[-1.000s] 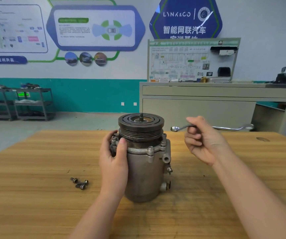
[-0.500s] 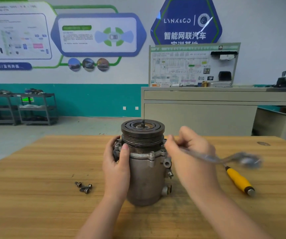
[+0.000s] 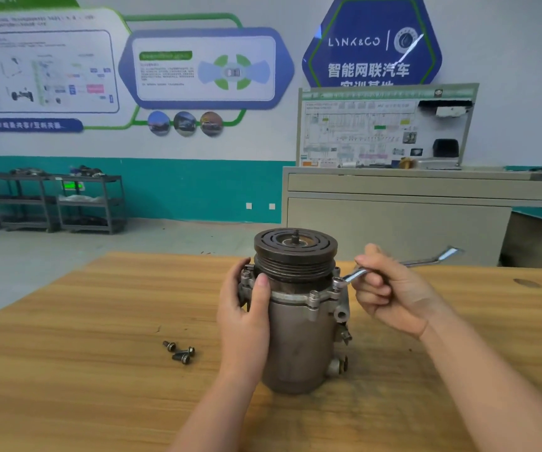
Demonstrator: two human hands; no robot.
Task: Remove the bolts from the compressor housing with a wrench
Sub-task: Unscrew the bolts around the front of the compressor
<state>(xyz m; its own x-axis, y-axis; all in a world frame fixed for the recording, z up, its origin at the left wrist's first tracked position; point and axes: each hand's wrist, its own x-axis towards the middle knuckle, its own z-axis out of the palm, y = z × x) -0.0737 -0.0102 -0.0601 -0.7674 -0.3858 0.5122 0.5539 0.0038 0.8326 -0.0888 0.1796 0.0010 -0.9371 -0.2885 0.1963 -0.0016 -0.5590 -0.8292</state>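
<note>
While the left hand [image 3: 247, 318] clasps the upright compressor housing [image 3: 299, 337], the right hand [image 3: 390, 295] grips one wrench [image 3: 400, 265], its ring end seated on a flange bolt [image 3: 337, 282]. Three loose bolts [image 3: 180, 352] lie on the table [image 3: 83, 370].

A light wooden tabletop [image 3: 67, 370] with visible grain occupies the foreground. Behind it stands a grey metal workbench [image 3: 393, 220] carrying an upright wiring-diagram display panel [image 3: 361, 128]. Dark metal shelving racks [image 3: 51, 200] stand against the teal-and-white wall [image 3: 198, 187], which bears blue printed posters [image 3: 204, 68].
</note>
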